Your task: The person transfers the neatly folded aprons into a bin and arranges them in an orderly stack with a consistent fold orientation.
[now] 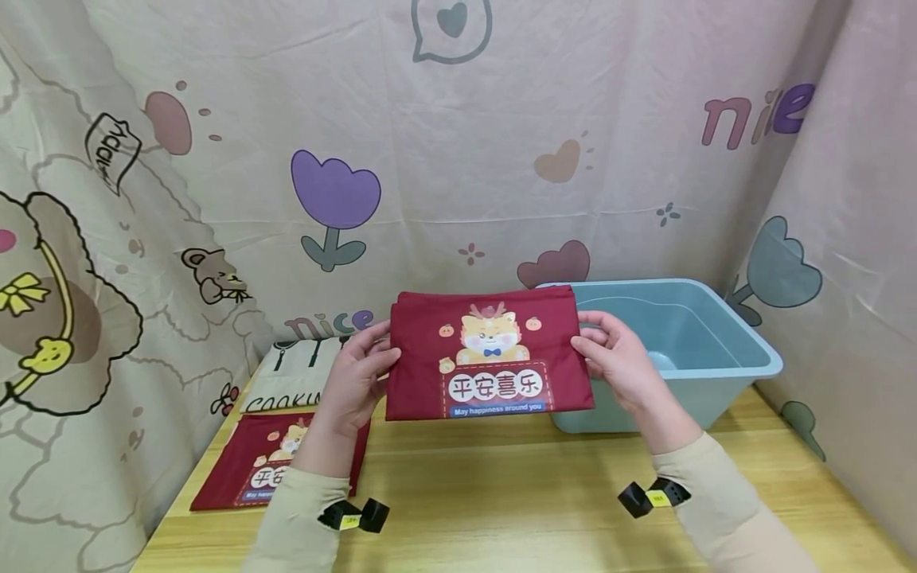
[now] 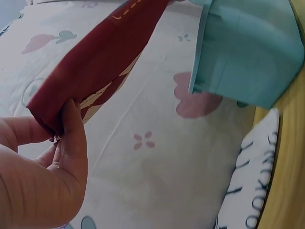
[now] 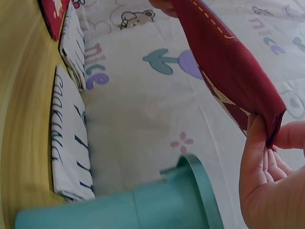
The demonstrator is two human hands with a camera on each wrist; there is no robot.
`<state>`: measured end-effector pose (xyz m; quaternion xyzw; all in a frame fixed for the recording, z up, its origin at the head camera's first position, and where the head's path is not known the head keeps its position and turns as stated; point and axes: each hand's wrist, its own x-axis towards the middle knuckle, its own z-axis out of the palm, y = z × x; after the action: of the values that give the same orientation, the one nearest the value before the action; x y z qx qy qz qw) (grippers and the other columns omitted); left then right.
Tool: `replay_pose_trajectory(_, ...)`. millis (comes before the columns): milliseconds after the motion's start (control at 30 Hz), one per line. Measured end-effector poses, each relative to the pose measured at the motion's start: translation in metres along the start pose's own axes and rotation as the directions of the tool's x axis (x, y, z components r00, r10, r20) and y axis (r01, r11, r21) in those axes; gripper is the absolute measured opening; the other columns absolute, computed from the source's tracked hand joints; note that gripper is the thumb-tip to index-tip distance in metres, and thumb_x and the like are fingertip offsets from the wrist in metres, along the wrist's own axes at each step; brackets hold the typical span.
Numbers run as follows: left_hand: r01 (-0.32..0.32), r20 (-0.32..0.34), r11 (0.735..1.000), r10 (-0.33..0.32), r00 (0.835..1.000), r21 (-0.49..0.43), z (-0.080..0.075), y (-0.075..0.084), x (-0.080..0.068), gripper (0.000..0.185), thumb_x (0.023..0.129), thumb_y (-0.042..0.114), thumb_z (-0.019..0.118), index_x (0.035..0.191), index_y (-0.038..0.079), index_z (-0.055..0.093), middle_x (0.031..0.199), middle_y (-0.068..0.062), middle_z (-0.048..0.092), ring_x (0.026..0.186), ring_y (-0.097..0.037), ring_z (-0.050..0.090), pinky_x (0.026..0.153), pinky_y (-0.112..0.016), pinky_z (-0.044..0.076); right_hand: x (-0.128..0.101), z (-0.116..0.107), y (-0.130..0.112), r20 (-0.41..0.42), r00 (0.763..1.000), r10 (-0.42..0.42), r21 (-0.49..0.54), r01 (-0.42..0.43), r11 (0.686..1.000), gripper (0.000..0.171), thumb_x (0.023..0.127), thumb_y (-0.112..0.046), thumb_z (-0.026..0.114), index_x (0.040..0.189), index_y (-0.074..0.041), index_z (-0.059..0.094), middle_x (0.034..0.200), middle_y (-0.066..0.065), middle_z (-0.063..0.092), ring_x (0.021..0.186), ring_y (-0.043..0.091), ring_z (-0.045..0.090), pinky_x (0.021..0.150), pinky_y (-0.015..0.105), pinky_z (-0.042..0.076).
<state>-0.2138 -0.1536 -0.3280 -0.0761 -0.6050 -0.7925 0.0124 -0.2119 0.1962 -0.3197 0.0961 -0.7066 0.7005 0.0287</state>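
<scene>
A folded red cloth (image 1: 489,354) with a cartoon print is held up above the tabletop (image 1: 501,493), long axis left to right, print upright and facing the person. The left hand (image 1: 356,374) pinches its left edge and the right hand (image 1: 616,362) its right edge, fingers curled around the fabric. It hangs just in front of the light-blue plastic tub (image 1: 688,342). Only the wrist views show the layered edge caught under each thumb.

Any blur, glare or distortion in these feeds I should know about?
Head view: evenly lit and sharp, print on the red folded cloth readable, no glare. Left wrist view: dimmer, left hand soft. Right wrist view: table edge bowed, slightly blurred.
</scene>
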Motion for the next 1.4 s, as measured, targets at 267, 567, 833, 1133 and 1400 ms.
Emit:
replay_pose_trajectory(267,0.014,0.009,0.996,-0.013,1.0,-0.093,0.04,-0.006,0.012,0.049,0.096,-0.005,0.053,0.144,0.002,0.046,0.099,0.002,0.067,0.079,-0.012,0.066,0.069,-0.028,0.056,-0.001,-0.034,-0.011,-0.067,0.998,-0.021,-0.053,0.017,0.998,0.043,0.1,-0.009,0.057,0.137,0.005,0.04,0.095,-0.01,0.068,0.08,0.008,0.068,0.071,0.025,0.058)
replay_pose_trajectory(567,0.039,-0.009,0.984,-0.041,0.999,-0.176,0.1,-0.019,0.024,0.048,0.094,-0.005,0.058,0.14,0.005,0.053,0.092,-0.001,0.063,0.073,-0.012,0.064,0.063,-0.026,0.056,-0.003,-0.088,-0.015,-0.147,0.989,-0.021,-0.057,0.013,0.998,0.024,0.098,-0.019,0.063,0.119,-0.026,0.054,0.099,-0.015,0.067,0.083,0.005,0.067,0.068,0.023,0.057)
replay_pose_trajectory(833,0.084,-0.013,0.977,-0.088,0.996,-0.194,0.139,-0.032,0.033,0.046,0.093,-0.007,0.059,0.137,0.006,0.057,0.095,-0.005,0.062,0.076,-0.014,0.063,0.064,-0.029,0.057,-0.006,-0.121,-0.008,-0.192,0.981,0.006,-0.08,-0.022,0.997,0.023,0.098,-0.022,0.063,0.117,-0.031,0.055,0.101,-0.019,0.065,0.084,0.002,0.064,0.068,0.021,0.057)
replay_pose_trajectory(1133,0.118,0.007,0.978,-0.118,0.993,-0.175,0.168,-0.043,0.044,0.043,0.093,-0.005,0.062,0.134,0.007,0.06,0.102,-0.01,0.065,0.08,-0.018,0.066,0.073,-0.037,0.059,-0.007,-0.155,-0.007,-0.178,0.982,0.055,-0.046,-0.064,0.997,0.018,0.099,-0.02,0.062,0.112,-0.029,0.055,0.093,-0.017,0.066,0.078,0.003,0.065,0.063,0.023,0.057)
replay_pose_trajectory(1400,0.124,0.016,0.986,-0.123,0.992,-0.11,0.193,-0.039,0.055,0.045,0.092,-0.006,0.062,0.135,0.008,0.06,0.103,-0.01,0.067,0.081,-0.02,0.067,0.076,-0.042,0.058,-0.004,-0.176,-0.014,-0.202,0.976,0.079,-0.063,-0.093,0.994,0.016,0.099,-0.019,0.061,0.11,-0.03,0.057,0.092,-0.017,0.065,0.077,0.003,0.063,0.062,0.022,0.057)
